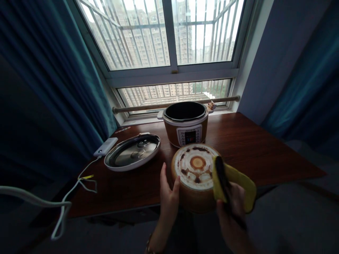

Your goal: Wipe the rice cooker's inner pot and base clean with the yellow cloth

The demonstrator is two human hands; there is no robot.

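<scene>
An inner cooker pot is bottom up at the table's near edge, its pale base marked with brown and dark stains. My left hand is at the pot's left side, fingers stretched and apart, the thumb against the pot wall. My right hand, blurred, is closed around a yellow cloth with a dark strip. The cloth touches or nearly touches the right edge of the pot's base. Behind the pot stands a brown and white electric cooker without its lid, its dark inside showing.
A round lid lies inner side up at the left on the brown wooden table. Beyond it is a white device with a white cable hanging off the table. The barred window and blue curtains border the table.
</scene>
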